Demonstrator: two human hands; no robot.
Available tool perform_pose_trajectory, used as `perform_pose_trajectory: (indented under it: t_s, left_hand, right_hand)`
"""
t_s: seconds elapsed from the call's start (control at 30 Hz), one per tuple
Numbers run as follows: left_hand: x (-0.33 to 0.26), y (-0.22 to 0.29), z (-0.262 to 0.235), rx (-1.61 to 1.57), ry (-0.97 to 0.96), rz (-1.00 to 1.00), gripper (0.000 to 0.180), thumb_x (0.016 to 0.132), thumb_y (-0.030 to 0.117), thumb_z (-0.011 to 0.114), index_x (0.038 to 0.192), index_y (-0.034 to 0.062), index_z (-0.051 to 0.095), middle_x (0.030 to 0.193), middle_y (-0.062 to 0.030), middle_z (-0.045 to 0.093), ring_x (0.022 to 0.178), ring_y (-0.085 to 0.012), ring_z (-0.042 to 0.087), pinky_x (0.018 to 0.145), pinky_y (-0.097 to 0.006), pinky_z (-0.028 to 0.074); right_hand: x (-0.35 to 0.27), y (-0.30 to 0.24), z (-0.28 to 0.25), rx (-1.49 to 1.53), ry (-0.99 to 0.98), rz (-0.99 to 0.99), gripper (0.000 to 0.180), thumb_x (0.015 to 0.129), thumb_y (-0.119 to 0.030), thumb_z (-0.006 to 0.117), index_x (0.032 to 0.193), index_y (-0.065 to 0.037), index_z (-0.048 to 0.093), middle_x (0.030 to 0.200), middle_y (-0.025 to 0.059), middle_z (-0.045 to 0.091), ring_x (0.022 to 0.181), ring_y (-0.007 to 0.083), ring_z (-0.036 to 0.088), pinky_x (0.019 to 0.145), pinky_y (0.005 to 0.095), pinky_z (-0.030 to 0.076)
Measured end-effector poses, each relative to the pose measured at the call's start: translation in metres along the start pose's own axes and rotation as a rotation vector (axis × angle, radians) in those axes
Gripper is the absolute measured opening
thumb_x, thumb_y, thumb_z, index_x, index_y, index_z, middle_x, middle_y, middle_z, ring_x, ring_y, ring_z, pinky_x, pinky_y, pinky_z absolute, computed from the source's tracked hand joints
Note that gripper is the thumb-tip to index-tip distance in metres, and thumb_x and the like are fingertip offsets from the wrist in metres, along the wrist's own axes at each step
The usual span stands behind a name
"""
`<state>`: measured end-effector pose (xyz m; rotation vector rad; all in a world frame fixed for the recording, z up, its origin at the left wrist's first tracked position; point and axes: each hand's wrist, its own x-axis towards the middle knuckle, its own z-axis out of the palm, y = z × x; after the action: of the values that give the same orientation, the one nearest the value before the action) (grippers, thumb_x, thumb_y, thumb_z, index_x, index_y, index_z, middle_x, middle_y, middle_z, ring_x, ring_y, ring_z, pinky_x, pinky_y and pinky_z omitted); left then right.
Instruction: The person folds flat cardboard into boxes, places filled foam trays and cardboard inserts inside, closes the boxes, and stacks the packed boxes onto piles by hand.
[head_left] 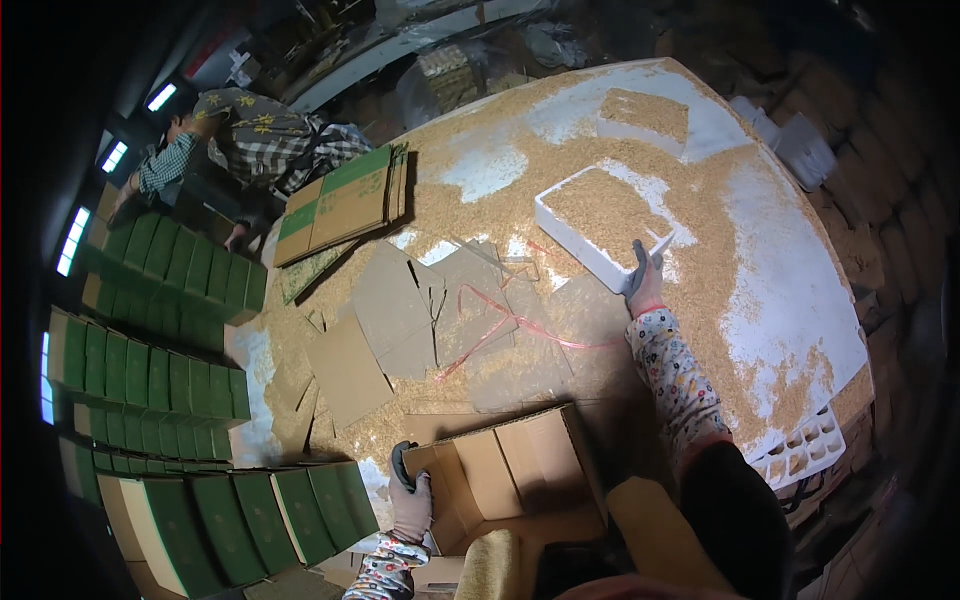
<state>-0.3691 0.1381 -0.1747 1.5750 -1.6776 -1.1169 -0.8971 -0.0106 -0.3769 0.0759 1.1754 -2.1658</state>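
An open brown cardboard box (485,460) stands in front of me at the near edge of the table. My left hand (411,497), in a grey-and-dark glove, grips its left wall with the thumb inside. Farther off, my right hand (645,281), also gloved, is closed on the near corner of a white foam tray (575,235). Loose tan shavings, like sawdust, fill that tray. The box holds nothing that I can see. Flat cardboard sheets (395,305) and a pink strap (507,318) lie between the box and the tray.
Rows of green boxes (150,375) line the left side. Folded green-and-brown cartons (340,205) are stacked at the table's far left, near a bending person (255,135). Another foam block heaped with shavings (645,118) sits at the back; a white egg-tray-like piece (805,450) is at right.
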Motion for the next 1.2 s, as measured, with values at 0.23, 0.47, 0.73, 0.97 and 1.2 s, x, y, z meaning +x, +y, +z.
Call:
perform_pose_trajectory:
  t_s: [0.23, 0.47, 0.73, 0.97, 1.2]
  left_hand:
    - [-0.009, 0.013, 0.009, -0.021, 0.064, 0.05, 0.056, 0.082, -0.01, 0.05, 0.136, 0.0032, 0.04, 0.123, -0.0151, 0.054, 0.117, -0.0227, 0.052, 0.101, -0.031, 0.04]
    - [0.075, -0.008, 0.001, -1.236, -0.116, -0.356, 0.019, 0.096, 0.009, 0.05, 0.115, 0.0081, 0.051, 0.096, -0.0105, 0.063, 0.079, -0.0216, 0.064, 0.064, -0.038, 0.056]
    - [0.087, -0.017, 0.065, -1.076, -0.183, -0.274, 0.044, 0.1, 0.034, 0.048, 0.132, 0.0037, 0.045, 0.124, -0.0069, 0.054, 0.11, -0.0185, 0.049, 0.1, -0.031, 0.037]
    - [0.163, -0.111, -0.106, 0.513, 0.609, -0.382, 0.1, 0.076, 0.053, 0.07, 0.143, -0.0037, 0.023, 0.143, -0.0266, 0.035, 0.131, -0.0379, 0.036, 0.109, -0.052, 0.025]
    - [0.206, -0.146, -0.137, 0.409, 0.433, -0.236, 0.072, 0.079, 0.041, 0.068, 0.135, 0.0047, 0.04, 0.125, -0.0184, 0.056, 0.109, -0.0339, 0.056, 0.095, -0.047, 0.041]
  right_hand:
    - [-0.156, -0.1, 0.053, 0.463, -0.37, 0.778, 0.058, 0.092, -0.039, 0.054, 0.136, -0.001, 0.045, 0.134, 0.0166, 0.054, 0.121, 0.0344, 0.053, 0.106, 0.0494, 0.038]
    - [-0.294, -0.205, 0.0, -1.141, -1.035, -0.515, 0.043, 0.089, -0.007, 0.06, 0.13, -0.002, 0.049, 0.128, 0.0155, 0.057, 0.118, 0.0247, 0.055, 0.102, 0.0365, 0.043]
    - [-0.378, -0.203, 0.032, -1.664, -1.413, -0.815, 0.05, 0.083, -0.01, 0.067, 0.128, 0.002, 0.05, 0.124, 0.0187, 0.059, 0.117, 0.0298, 0.055, 0.099, 0.0385, 0.043]
    - [-0.418, -0.091, -0.066, -1.551, -0.642, -0.163, 0.05, 0.09, -0.016, 0.062, 0.13, 0.008, 0.045, 0.112, 0.0124, 0.062, 0.102, 0.0168, 0.057, 0.089, 0.0306, 0.045]
    - [-0.454, -0.084, -0.011, -1.464, -0.738, -0.477, 0.049, 0.089, -0.013, 0.063, 0.131, 0.007, 0.047, 0.125, 0.0221, 0.057, 0.113, 0.0282, 0.058, 0.097, 0.035, 0.044]
